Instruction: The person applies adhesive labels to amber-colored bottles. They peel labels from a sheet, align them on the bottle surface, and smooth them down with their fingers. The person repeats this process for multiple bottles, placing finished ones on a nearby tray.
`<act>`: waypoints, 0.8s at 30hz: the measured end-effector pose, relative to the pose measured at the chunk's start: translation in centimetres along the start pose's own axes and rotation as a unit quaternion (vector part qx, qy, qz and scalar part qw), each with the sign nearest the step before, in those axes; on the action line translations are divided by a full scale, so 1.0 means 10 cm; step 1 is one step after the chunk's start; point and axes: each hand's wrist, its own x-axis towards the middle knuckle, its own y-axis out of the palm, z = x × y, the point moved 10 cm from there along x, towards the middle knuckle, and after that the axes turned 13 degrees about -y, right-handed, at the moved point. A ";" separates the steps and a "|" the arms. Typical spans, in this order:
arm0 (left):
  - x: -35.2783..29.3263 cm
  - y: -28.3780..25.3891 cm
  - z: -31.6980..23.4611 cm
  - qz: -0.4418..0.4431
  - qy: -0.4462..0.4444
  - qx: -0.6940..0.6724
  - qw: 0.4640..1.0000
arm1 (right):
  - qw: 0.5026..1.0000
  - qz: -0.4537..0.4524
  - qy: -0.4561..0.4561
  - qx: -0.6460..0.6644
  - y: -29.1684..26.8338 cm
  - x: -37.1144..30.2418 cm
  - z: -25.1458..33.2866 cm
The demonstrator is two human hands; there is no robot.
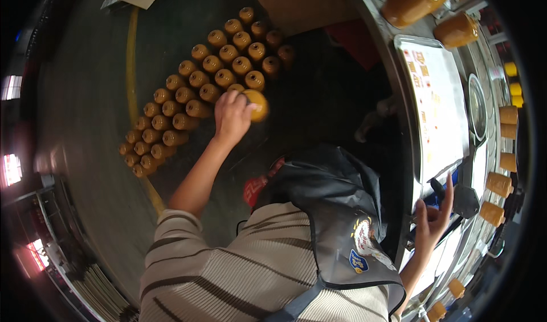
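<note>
Floor: dark, smooth grey ground (pixel 97 94) ran beneath slanting rows of glossy brown rounded jars (pixel 213 64), by which every place below was told.
Yellow line: a painted yellow stripe (pixel 131 66) met the jar rows at their left edge and showed again below them.
Left hand: bare, at the right edge of the jar rows, the left hand (pixel 232 117) had its bent fingers closed on one jar; their exact contact could not be told through blur.
Held jar: a shiny amber-brown rounded jar (pixel 258 107) was in that grip, just right of the jar rows.
Apron: dark grey sheet-like apron (pixel 342 185), below and right of the jar rows.
Tray: white rectangular tray (pixel 453 105) with small red and orange labels, well right of the jar rows.
Right hand: thumb and forefinger spread apart, the right hand (pixel 434 225) was far right of and below the jar rows, nearest a black handle-like object (pixel 437 185); contact could not be told.
Bench jars: tan-brown jars (pixel 499 184) stood farthest right of the jar rows.
</note>
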 end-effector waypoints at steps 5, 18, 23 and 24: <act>-0.54 0.88 2.09 -0.024 -0.229 0.154 0.961 | 0.994 -0.015 0.030 -0.101 -0.60 -0.25 -0.39; -0.84 1.68 3.08 0.081 -0.439 0.094 0.890 | 0.974 -0.021 0.064 -0.217 -1.42 -0.67 -0.71; -0.79 1.77 3.19 0.046 -0.361 0.119 0.924 | 0.987 -0.019 0.057 -0.150 -1.16 -0.58 -0.45; -0.82 1.83 3.33 0.063 -0.371 0.103 0.921 | 0.990 -0.025 0.059 -0.126 -1.12 -0.51 -0.39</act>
